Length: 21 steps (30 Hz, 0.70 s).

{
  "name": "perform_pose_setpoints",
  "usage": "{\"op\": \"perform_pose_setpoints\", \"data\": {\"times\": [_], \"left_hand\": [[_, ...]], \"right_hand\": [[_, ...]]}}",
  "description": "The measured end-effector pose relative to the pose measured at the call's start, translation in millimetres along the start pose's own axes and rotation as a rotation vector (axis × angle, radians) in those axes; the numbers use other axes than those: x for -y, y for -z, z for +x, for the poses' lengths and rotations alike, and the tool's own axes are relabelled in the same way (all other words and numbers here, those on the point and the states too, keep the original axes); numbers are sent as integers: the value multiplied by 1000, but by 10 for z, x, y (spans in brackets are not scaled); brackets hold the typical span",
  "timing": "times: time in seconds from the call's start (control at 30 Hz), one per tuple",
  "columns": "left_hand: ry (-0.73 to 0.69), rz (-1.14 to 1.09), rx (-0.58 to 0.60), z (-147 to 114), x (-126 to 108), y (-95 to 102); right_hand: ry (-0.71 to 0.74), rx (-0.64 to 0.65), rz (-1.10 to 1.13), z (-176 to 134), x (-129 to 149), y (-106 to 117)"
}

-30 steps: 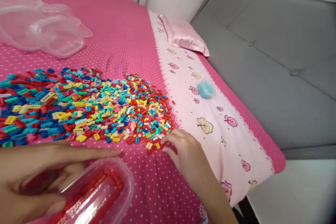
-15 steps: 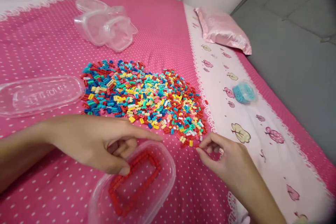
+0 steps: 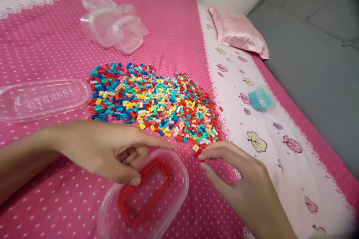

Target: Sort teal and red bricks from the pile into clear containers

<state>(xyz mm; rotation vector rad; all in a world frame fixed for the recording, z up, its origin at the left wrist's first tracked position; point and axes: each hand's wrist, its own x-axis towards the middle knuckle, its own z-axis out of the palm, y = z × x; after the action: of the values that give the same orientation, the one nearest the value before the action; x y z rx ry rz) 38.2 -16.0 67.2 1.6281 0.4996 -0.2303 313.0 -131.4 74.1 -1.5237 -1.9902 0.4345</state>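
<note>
My right hand pinches a small red toy brick between thumb and index finger, at the near right edge of a heap of mixed small toy bricks. Nearer to me is a clear plastic container with rounded ends. A rectangular outline built of red bricks lies inside it. Over the container's far left side hovers my left hand, its index finger stretched out and thumb apart, the other fingers curled. Nothing shows in its grasp. Whether it touches the rim I cannot tell.
A clear lid lies at the left of the heap. Several clear containers are stacked farther back. At right, on the white border, stands a small tub of blue pieces. A pink pillow rests near the bed's edge.
My right hand has moved left with the red brick, toward the container. My left hand stays nearly in place.
</note>
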Motion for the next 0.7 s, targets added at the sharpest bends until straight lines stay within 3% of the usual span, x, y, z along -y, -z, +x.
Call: {"op": "perform_pose_setpoints", "data": {"times": [0.2,0.37,0.47,0.53,0.7], "left_hand": [[-43,-32,2,28,-26,-17],[-116,5,-1,34,-5,-7],[-150,-18,39,54,45,5],[-159,-46,64,68,61,13],[-159,-2,92,77,32,52]], "right_hand": [[176,77,21,-46,335,-128],[332,172,-201,24,385,-314],[358,150,-294,69,413,-416],[374,123,-360,90,458,-447],[463,211,-489,135,544,-425]]}}
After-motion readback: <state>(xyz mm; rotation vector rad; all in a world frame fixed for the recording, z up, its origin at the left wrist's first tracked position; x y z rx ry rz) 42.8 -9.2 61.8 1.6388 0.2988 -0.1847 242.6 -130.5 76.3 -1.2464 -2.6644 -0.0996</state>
